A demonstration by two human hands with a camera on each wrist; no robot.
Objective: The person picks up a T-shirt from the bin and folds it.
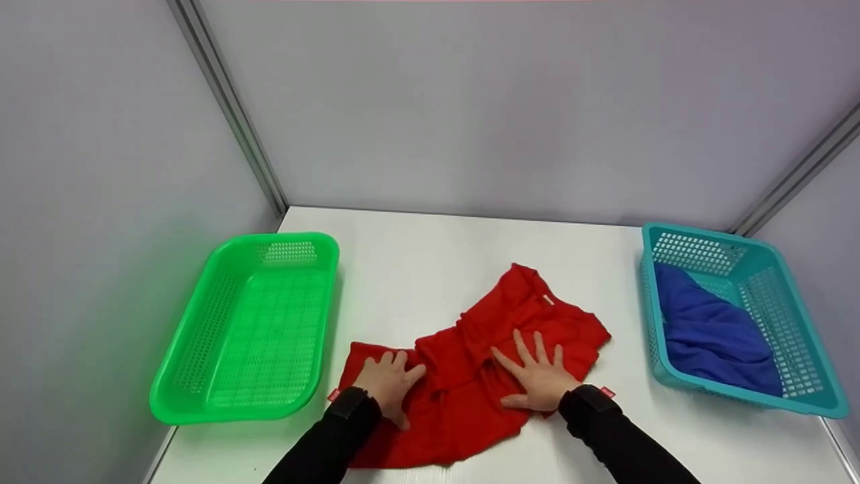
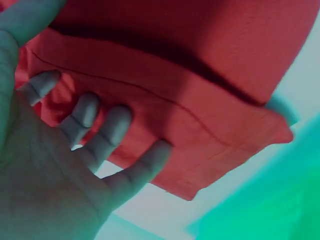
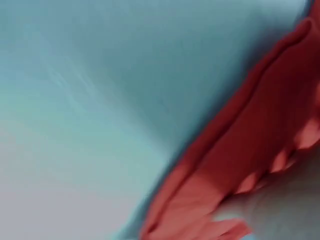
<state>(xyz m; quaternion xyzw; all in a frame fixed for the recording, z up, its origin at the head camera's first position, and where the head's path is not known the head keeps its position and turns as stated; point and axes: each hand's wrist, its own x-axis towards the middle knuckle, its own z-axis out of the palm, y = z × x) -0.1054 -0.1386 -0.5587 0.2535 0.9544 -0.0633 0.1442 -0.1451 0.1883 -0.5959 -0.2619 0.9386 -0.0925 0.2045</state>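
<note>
A crumpled red shirt [image 1: 484, 430] lies on the white table, its neck opening with a small white label toward the back right. On its left part rests my left hand [image 1: 390, 384], fingers spread. In the left wrist view the fingers of that left hand [image 2: 55, 170] are slightly bent over a stitched hem of the red shirt [image 2: 200, 110]. My right hand [image 1: 539, 375] lies flat with fingers fanned out on the shirt's right part. The right wrist view shows a folded edge of the shirt [image 3: 240, 130], with little of the right hand visible at the lower right.
A green basket [image 1: 329, 323] with nothing in it stands on the left. On the right, a teal basket [image 1: 799, 302] holds a bunched blue cloth [image 1: 712, 336]. Grey-white panels [image 1: 470, 114] enclose the white table [image 1: 396, 269] at the back and both sides.
</note>
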